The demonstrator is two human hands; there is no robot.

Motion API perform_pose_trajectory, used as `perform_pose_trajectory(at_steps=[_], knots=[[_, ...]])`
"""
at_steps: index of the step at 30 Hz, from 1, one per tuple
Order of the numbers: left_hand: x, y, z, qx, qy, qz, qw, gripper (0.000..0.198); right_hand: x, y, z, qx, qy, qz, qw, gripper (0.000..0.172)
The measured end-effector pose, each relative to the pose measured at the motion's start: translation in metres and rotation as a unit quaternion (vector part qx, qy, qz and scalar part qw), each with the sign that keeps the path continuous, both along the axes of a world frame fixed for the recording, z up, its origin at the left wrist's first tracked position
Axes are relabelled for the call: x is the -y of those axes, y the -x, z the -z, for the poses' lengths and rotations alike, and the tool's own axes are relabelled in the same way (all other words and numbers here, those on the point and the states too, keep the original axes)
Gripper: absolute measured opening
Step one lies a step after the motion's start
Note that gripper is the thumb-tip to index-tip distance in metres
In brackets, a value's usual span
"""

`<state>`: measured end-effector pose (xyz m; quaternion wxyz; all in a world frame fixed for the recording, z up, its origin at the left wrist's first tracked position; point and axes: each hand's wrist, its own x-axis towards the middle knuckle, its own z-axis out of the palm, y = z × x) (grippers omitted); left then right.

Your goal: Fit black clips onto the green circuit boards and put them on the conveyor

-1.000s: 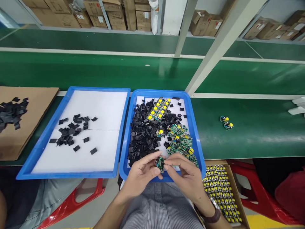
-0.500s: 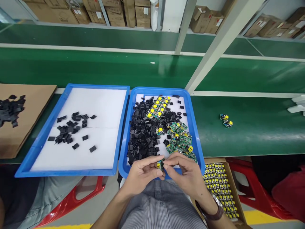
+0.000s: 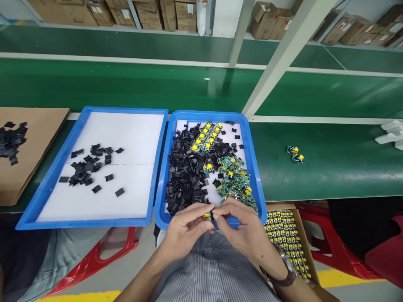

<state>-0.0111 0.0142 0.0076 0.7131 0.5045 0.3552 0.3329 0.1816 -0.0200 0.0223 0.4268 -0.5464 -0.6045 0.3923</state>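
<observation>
Over the front edge of the blue tray (image 3: 261, 184), my left hand (image 3: 188, 228) pinches a small circuit board (image 3: 208, 216) with a yellow part on it. Thumb and fingertips of my right hand (image 3: 239, 220) are closed on the same board's right edge; a dark sliver shows there, too small to name. My fingers hide most of the board. Beyond my left hand lies a heap of black rectangular pieces (image 3: 184, 176). A pile of green circuit boards (image 3: 237, 180) is beyond my right hand, and a joined panel of yellow-topped boards (image 3: 206, 137) rests on the black pieces.
A second blue-rimmed tray (image 3: 132, 126) at left holds scattered black pieces (image 3: 85, 167). Farther left, cardboard (image 3: 40, 138) bears more. Two boards (image 3: 295, 154) lie on the green bench at right. Below it stands a box of yellow-topped boards (image 3: 286, 239). A slanted white post (image 3: 283, 54) rises behind.
The whole view has shifted slightly. Both hands stay together on the board, which appears turned a little, with less of its green face showing.
</observation>
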Motion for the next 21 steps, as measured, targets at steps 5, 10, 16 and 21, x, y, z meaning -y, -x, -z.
perform_pose_trajectory(at_steps=[5, 10, 16, 21], knots=[[0.005, -0.002, -0.001, -0.007, -0.006, 0.004, 1.000, 0.036, 0.000, -0.004, -0.001, -0.027, 0.042, 0.001, 0.999, 0.016], [0.006, -0.005, 0.001, 0.017, 0.043, -0.016, 0.999, 0.036, 0.000, -0.004, 0.004, -0.037, 0.020, 0.025, 0.999, 0.015], [0.001, -0.006, -0.001, 0.038, 0.095, 0.005, 0.995, 0.036, -0.004, -0.003, -0.003, -0.039, -0.004, 0.019, 0.999, 0.013], [0.008, -0.009, 0.004, 0.043, 0.084, -0.028, 0.995, 0.033, -0.002, -0.009, -0.007, -0.010, 0.043, -0.016, 0.999, 0.017]])
